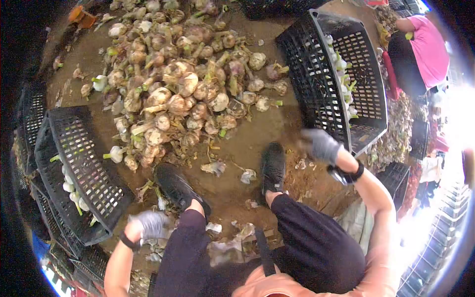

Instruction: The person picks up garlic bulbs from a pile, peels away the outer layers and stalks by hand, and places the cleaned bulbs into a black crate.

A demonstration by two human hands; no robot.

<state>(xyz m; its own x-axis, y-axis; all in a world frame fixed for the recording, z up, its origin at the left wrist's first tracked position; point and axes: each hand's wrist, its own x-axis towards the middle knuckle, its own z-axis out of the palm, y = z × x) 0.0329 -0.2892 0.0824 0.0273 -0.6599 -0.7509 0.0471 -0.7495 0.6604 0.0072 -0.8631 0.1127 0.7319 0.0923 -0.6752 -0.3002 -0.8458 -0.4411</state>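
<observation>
My left hand, in a grey glove, is beside my left knee, close to the near end of the left black crate. Motion blurs its fingers, and I cannot make out anything in them. Near the lower corner of the right black crate is my right hand, gloved too, with smeared fingertips. In front of my feet lies a large heap of dirty garlic bulbs with stalks. Cleaned white garlic bulbs lie in the right crate, and several cleaned bulbs are in the left one.
Dry garlic peelings litter the ground around my shoes. A person in a pink shirt sits at the upper right by another heap of garlic. More black crates stand at both sides. An orange object lies at upper left.
</observation>
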